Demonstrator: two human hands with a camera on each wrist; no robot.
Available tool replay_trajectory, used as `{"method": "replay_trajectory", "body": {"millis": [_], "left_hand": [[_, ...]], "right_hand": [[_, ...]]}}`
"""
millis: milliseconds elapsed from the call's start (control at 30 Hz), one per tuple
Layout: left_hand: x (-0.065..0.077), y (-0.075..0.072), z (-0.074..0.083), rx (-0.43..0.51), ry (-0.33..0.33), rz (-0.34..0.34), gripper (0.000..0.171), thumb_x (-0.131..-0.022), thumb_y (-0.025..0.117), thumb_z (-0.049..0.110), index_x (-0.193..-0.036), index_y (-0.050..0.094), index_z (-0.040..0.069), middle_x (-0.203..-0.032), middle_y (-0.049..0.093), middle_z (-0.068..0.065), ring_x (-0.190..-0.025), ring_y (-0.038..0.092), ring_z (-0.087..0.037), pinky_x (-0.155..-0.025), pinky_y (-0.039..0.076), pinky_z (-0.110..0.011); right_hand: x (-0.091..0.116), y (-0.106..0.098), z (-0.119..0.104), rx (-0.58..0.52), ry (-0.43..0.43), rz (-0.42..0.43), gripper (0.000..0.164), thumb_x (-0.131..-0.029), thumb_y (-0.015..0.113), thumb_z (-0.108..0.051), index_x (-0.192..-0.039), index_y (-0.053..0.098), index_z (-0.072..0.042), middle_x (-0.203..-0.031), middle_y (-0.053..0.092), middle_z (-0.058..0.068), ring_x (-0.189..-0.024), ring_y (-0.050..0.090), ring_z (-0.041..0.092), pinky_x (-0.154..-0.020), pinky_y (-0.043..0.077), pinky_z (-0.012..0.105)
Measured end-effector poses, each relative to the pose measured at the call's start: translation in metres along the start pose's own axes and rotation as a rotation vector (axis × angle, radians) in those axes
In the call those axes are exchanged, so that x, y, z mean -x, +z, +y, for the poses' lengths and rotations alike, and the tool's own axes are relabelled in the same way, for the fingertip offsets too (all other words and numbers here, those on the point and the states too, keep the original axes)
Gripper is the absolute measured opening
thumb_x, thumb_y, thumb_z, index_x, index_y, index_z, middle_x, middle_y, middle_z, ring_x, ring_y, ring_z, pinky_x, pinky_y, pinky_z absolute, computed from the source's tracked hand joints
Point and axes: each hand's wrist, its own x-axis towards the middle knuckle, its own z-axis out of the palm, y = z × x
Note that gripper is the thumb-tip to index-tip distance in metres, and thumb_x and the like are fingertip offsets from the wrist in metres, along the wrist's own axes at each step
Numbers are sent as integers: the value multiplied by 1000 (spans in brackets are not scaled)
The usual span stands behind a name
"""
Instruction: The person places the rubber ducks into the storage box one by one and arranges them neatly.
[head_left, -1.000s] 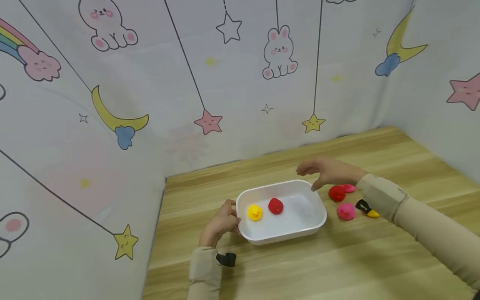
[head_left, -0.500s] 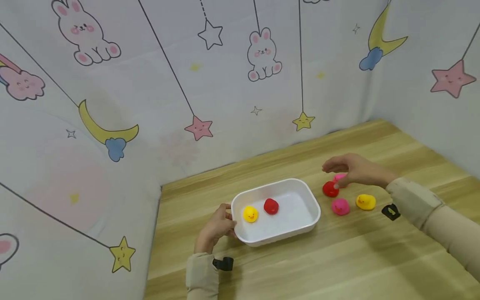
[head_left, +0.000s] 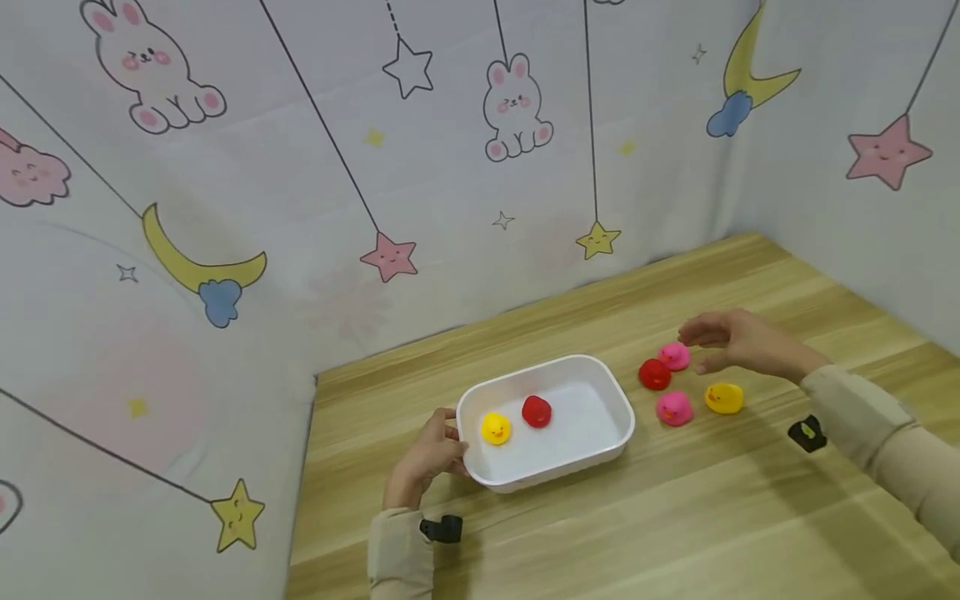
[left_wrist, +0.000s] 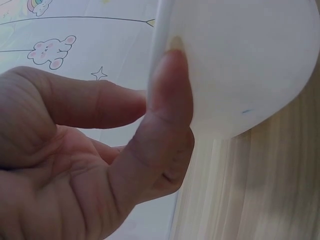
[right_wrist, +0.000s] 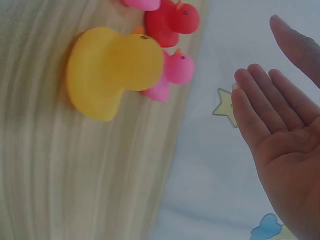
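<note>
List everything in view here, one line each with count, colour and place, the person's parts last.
Table: 1, yellowish wood, lower half of head view
Backdrop: 1, white, around the table, printed with rabbits, moons, stars, clouds
Tray: 1, white, on the table
Yellow duck: 1, yellow, in the tray
Red toy: 1, red, in the tray
Red duck: 1, red, on the table right of the tray
Pink ducks: 2, pink, near the red duck
Second yellow duck: 1, yellow, beside the nearer pink duck
Wrist devices: 2, black, one per wrist
Sleeves: 2, beige, on the forearms
Left hand: 1, bare, gripping the tray
Right hand: 1, bare, near the ducks, touching none
</note>
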Motion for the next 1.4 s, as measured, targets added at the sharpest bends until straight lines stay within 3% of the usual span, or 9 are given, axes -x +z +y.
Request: {"method": "replay_trajectory", "body": {"millis": [367,600,867,1033,1233,1400], "left_hand": [[-1,-4,4,8,2,11,57,-87,53,-18,-139,30,-15,-101,50,-25,-66,61,-30,-55,63,-38],[-1,-3,4,14,-13,1,55,-88,53,-17,-138,30,-14,-103,49,-26,-68,63,-32,-56,63,-39],[0,-8,8,-18,-17,16,56,-89,53,-17,-140,31,-13,-108,51,-31,-72,66,-36,-60,64,-43],[-3,-7,7,1,-26,-2,57,-90,52,-16,-141,29,-13,-109,50,-30,-73,64,-33,-58,64,-38],[-7,-5,4,23,-15,-22,58,-90,52,-15,-142,28,-13,-106,49,-26,-72,63,-32,-58,63,-36],[-6,-4,2,21,-25,-23,57,-91,52,-15,-142,28,-12,-106,49,-26,-72,64,-33,-59,64,-38]], "right_hand": [[-6,10,29,33,9,14,57,-83,79,-3,-133,55,11,-129,62,28,-120,58,47,-102,49,54],[-6,17,39,126,47,-15,56,-78,85,-14,-124,62,9,-119,67,24,-111,63,44,-96,54,56],[-6,21,42,246,55,12,62,-69,92,-25,-117,67,7,-104,70,10,-95,64,30,-83,56,45],[-4,22,47,304,80,-28,53,-69,93,-28,-103,67,4,-94,67,5,-86,61,22,-74,53,36],[2,21,45,317,89,-57,43,-71,90,-23,-96,65,1,-86,62,4,-79,55,19,-67,50,32],[2,24,46,327,59,-48,38,-68,88,-14,-95,66,-1,-86,63,1,-79,55,18,-68,50,31]]}}
